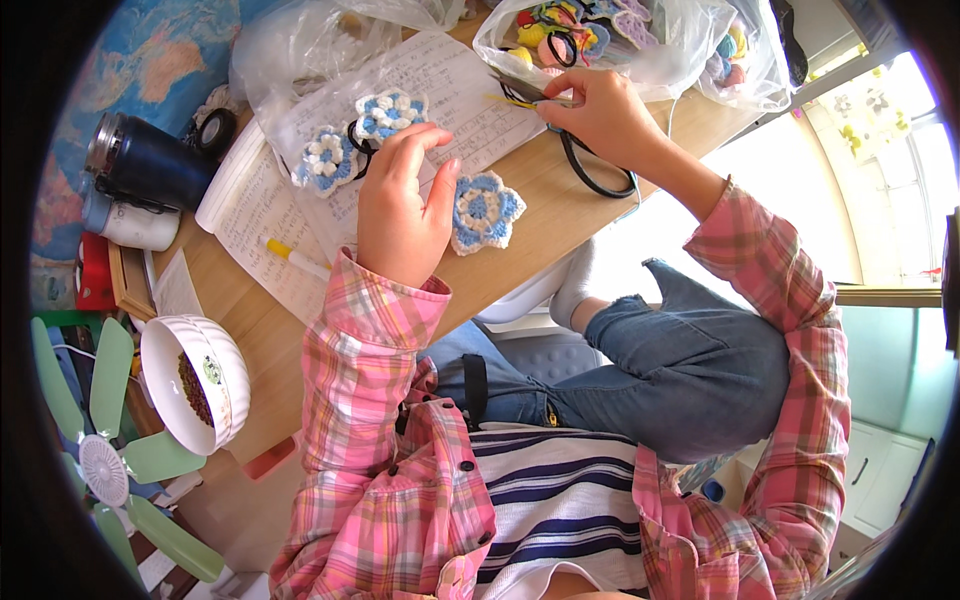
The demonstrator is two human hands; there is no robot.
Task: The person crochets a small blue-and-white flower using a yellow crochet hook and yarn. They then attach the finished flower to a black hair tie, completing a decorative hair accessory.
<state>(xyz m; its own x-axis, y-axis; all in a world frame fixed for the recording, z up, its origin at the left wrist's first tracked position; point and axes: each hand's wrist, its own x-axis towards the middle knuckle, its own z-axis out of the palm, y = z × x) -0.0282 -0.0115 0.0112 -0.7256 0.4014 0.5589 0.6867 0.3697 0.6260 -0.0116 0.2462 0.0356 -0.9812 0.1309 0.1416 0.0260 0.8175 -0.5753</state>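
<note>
My left hand (pixel 409 199) hovers or rests over handwritten sheets (pixel 457 90), thumb and fingers apart, holding nothing visible. Close to its fingertips lies a blue and white crochet flower (pixel 391 114). A second crochet flower (pixel 327 157) lies to its left, with a black hair tie (pixel 360 139) between the two. Right of the thumb, a star-shaped crochet flower (pixel 484 213) lies on the wood. My right hand (pixel 600 112) pinches what looks like scissors (pixel 517 84) by their grey metal part. A thin yellow rod (pixel 510 101) shows beside the blades. Below the wrist is a black loop (pixel 600 172), partly hidden.
Clear plastic bags (pixel 660 71) with colourful crochet pieces stand at the table's far side. An open notebook (pixel 247 217) bears a yellow-capped marker (pixel 289 253). Left are a dark flask (pixel 150 161), a white bowl (pixel 225 375) and a green fan (pixel 105 465). The wooden table (pixel 420 307) ends before my lap.
</note>
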